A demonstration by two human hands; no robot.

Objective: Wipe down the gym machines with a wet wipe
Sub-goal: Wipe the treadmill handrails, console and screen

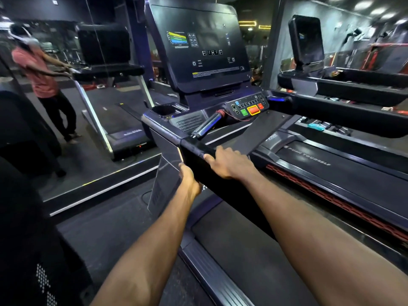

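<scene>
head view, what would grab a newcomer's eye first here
Two bare hands on the treadmill's dark side handrail at centre: the left hand on its outer face, the right hand curled over the top. Behind them, the big glossy black console screen, with the red and green buttons below it.

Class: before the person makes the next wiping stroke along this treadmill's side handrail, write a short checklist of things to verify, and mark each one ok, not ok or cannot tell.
1. Right hand on top of the handrail: ok.
2. Left hand on the handrail's outer side: ok.
3. Wet wipe under either hand: cannot tell, none visible.
4. Rail ahead, toward the cup holder, unobstructed: ok.
5. Belt stopped: cannot tell.
</scene>
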